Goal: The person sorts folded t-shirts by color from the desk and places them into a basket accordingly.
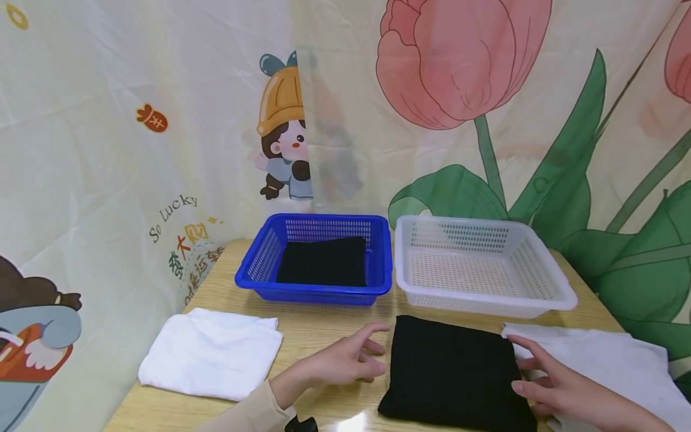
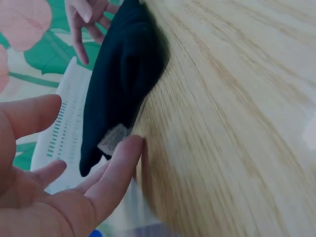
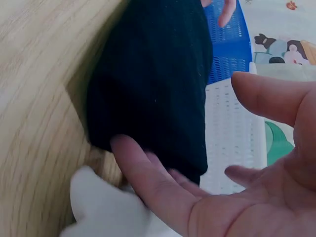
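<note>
A folded black garment (image 1: 450,372) lies on the table in front of me. My left hand (image 1: 348,360) hovers just off its left edge with loosely bent fingers and nothing held. In the left wrist view a white label (image 2: 112,139) pokes out of the black cloth near my fingertips. My right hand (image 1: 564,384) is at the garment's right edge, its fingers spread. The right wrist view has fingers (image 3: 129,150) meeting the lower end of the black garment (image 3: 153,84), while the thumb stands away from it.
A blue basket (image 1: 313,295) at the back holds another folded black cloth (image 1: 324,264). Beside it stands a white basket (image 1: 486,305). White folded cloth (image 1: 216,354) lies at left; a pale grey-white cloth (image 1: 621,360) lies under and beyond my right hand. Printed curtains hang behind.
</note>
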The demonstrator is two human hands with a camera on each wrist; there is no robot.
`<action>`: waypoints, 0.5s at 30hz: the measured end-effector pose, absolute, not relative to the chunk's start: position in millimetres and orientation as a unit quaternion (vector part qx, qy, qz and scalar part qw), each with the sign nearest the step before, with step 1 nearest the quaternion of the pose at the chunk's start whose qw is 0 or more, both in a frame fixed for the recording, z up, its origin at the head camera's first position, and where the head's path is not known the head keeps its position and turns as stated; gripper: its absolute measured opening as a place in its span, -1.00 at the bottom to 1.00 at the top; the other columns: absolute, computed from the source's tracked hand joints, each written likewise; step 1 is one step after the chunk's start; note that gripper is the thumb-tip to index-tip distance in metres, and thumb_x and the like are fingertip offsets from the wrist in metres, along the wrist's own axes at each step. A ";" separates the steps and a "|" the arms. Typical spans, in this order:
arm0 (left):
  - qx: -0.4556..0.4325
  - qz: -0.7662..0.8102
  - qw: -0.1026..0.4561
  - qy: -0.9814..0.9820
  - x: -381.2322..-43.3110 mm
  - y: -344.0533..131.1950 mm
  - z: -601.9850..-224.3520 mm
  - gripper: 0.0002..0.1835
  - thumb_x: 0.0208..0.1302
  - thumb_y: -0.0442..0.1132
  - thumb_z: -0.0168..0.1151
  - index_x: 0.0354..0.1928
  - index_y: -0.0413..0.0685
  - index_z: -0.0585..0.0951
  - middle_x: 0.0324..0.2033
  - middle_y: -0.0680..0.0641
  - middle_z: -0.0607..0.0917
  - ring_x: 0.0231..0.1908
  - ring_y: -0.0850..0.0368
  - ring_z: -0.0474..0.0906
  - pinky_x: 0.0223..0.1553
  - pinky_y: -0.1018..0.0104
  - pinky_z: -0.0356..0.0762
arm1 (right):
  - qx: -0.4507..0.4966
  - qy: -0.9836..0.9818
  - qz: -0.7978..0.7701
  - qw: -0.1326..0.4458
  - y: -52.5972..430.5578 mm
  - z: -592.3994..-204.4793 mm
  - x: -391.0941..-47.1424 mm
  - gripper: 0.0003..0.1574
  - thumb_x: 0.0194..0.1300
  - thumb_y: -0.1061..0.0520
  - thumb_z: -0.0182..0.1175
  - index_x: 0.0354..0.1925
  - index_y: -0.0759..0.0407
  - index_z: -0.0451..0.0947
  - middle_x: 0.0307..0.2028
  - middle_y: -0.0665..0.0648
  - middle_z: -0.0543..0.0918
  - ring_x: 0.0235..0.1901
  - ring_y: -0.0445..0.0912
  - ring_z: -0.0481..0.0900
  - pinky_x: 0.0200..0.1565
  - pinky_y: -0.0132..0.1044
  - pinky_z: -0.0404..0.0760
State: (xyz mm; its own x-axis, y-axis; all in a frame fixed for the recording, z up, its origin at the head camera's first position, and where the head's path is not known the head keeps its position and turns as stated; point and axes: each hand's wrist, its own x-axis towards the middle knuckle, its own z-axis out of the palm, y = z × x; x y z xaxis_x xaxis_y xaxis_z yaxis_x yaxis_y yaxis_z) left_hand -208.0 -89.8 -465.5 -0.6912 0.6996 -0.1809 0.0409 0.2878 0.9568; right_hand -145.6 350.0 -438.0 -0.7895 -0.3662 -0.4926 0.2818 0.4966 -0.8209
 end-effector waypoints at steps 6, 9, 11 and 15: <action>0.217 0.607 0.351 0.679 -210.5 -77.5 -472.1 -0.21 0.52 -0.33 0.29 0.64 0.14 0.15 0.22 -0.25 0.57 0.09 -0.10 0.70 0.07 -0.03 0.74 | -0.031 0.782 -0.525 0.335 345.3 -442.7 -147.2 0.09 0.73 -0.07 -0.02 0.63 0.22 -0.60 0.33 0.89 0.02 0.22 0.38 0.54 0.08 0.21 0.69; 0.213 0.619 0.369 0.659 -210.6 -72.4 -471.7 -0.20 0.53 -0.36 0.27 0.64 0.16 0.14 0.19 -0.24 0.57 0.07 -0.10 0.70 0.10 -0.06 0.72 | -0.029 0.773 -0.534 0.341 340.9 -446.0 -143.6 0.07 0.73 -0.07 -0.03 0.65 0.18 -0.57 0.41 0.87 -0.12 0.33 0.50 0.42 0.14 0.24 0.65; 0.212 0.620 0.376 0.656 -209.9 -69.5 -471.3 -0.20 0.53 -0.36 0.28 0.64 0.18 0.13 0.17 -0.22 0.57 0.05 -0.09 0.72 0.12 -0.04 0.72 | -0.025 0.768 -0.541 0.344 336.0 -449.1 -142.2 0.06 0.73 -0.07 -0.01 0.67 0.14 -0.54 0.29 0.83 0.00 0.28 0.45 0.40 0.09 0.18 0.65; 0.210 0.612 0.377 0.663 -207.6 -65.1 -470.6 -0.17 0.50 -0.32 0.33 0.63 0.25 0.14 0.13 -0.19 0.55 0.00 -0.03 0.73 0.12 0.03 0.72 | -0.035 0.741 -0.570 0.353 322.8 -455.9 -144.3 0.05 0.73 -0.03 -0.02 0.69 0.07 -0.54 0.14 0.57 0.13 0.09 0.38 0.34 0.02 0.04 0.54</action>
State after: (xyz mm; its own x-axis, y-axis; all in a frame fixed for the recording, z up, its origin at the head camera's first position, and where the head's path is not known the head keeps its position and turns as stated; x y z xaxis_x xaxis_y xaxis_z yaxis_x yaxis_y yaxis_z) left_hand -207.6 -65.1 -470.6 -0.6274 0.7398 -0.2430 -0.1835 0.1629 0.9694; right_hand -144.3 322.8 -455.9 -0.7480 -0.4552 -0.4829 0.3502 0.3474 -0.8699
